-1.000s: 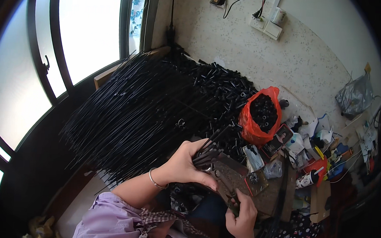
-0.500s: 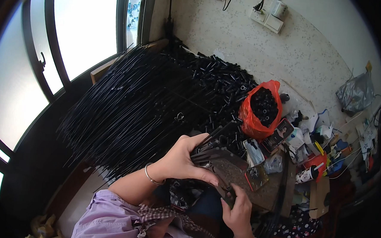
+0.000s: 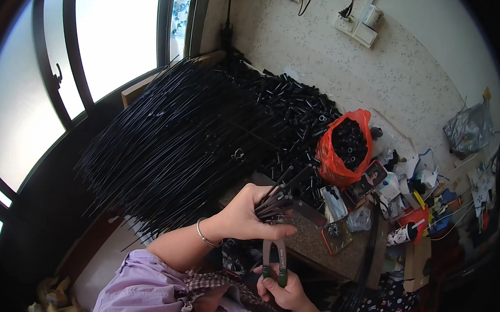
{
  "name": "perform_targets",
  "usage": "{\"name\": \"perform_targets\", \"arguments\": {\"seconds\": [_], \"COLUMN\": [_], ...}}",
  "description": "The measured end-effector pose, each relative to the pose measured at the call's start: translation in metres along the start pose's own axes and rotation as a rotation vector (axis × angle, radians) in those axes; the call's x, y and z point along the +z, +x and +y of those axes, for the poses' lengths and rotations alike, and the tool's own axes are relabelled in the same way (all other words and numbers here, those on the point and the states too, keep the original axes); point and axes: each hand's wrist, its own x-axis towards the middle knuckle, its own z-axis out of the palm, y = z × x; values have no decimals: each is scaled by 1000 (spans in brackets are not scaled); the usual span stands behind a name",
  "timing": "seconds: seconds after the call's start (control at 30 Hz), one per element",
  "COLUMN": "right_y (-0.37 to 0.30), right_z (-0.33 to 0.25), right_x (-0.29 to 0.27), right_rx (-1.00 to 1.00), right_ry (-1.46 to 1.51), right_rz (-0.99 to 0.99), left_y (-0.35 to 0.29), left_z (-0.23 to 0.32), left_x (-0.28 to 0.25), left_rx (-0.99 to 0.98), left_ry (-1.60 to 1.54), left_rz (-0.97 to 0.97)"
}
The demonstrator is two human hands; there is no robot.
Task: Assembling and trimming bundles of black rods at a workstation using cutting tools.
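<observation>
My left hand (image 3: 246, 213) is closed round a bunch of thin black rods (image 3: 277, 202). Their ends fan out past the fingers, away from me; what the rods belong to I cannot make out. Below it, my right hand (image 3: 287, 292) grips a pair of pliers (image 3: 266, 257) by the green-ended handles, which are spread apart. The pliers' head points up toward the underside of the left hand, which partly hides the jaws. A large pile of long thin black rods (image 3: 166, 134) lies beyond my left forearm.
A heap of short black tubes (image 3: 292, 102) lies against the wall. An orange-red plastic bag (image 3: 339, 171) holds more black pieces. A worn brown bench top (image 3: 335, 259) carries small boxes and bags. Clutter, with a patterned cup (image 3: 399, 236), stands to the right; a window (image 3: 115, 36) is at left.
My right hand has moved down and left, bringing the pliers upright below my left hand with their handles in plain view. My left hand still grips the rods, its thumb now more level.
</observation>
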Motion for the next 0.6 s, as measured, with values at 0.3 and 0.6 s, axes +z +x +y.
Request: {"name": "perform_targets", "arguments": {"seconds": [0.3,0.6], "right_y": [16,-2], "right_z": [-8,-10], "right_x": [10,12], "right_rx": [-412,-184], "right_ry": [-860,-794], "right_rz": [536,438], "left_y": [-9,-22], "left_z": [9,-14], "left_x": [11,17], "left_rx": [-20,34], "left_ry": [-182,81], "left_rz": [111,200]}}
